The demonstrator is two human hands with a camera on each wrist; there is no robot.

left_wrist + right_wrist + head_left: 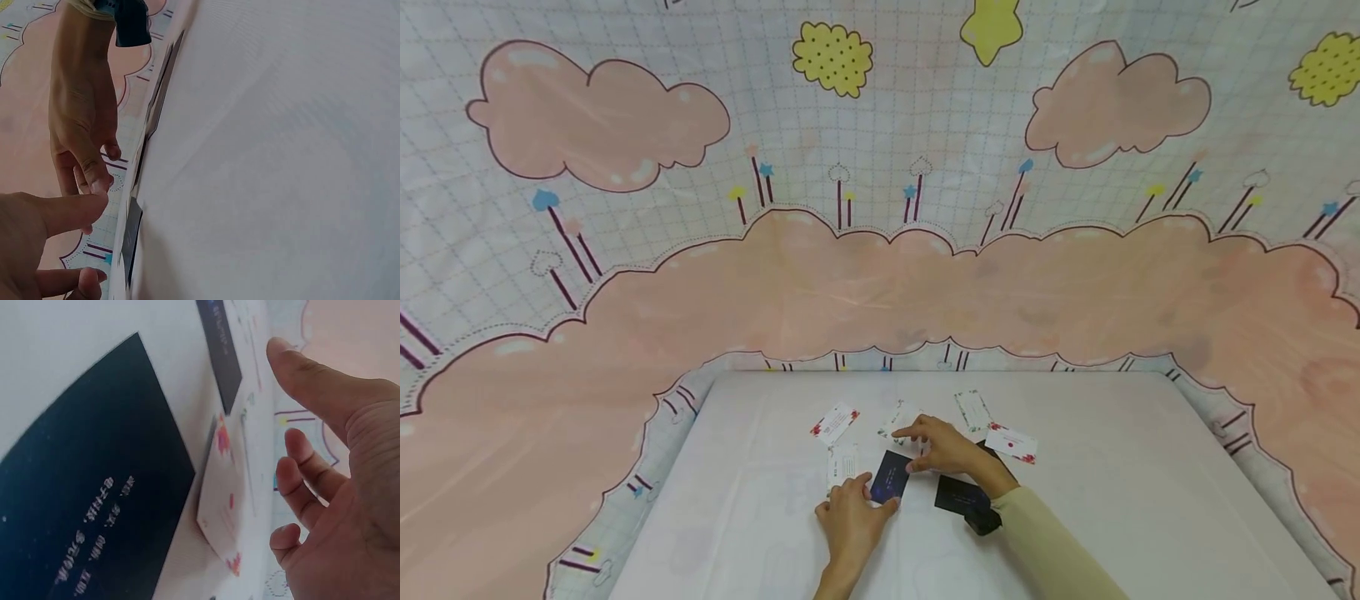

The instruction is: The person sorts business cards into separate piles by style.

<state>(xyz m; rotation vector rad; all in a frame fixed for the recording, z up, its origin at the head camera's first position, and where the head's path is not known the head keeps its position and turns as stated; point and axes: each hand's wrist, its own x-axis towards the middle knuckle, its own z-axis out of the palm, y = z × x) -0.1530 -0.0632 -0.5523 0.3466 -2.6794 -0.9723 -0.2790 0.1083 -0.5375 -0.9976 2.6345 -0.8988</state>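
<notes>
A dark blue card (891,477) with small print lies on the white table between the two hands. My left hand (855,518) is at its near left side, thumb by the near edge and fingertips by the left edge. Over the card's far right corner is my right hand (946,447), thumb tip at that corner in the head view. In the right wrist view that hand (331,469) has its thumb extended and fingers loosely bent, with nothing between them. The left wrist view shows the left hand's thumb (75,212) stretched out, also holding nothing.
Beside the left hand lies a white printed card (842,467). Beyond are a red-flowered card (835,424) and a green-patterned card (973,410). Another red-flowered card (1012,443) overlaps a black one. A dark card (958,495) lies near the right wrist. A patterned cloth (880,292) hangs behind.
</notes>
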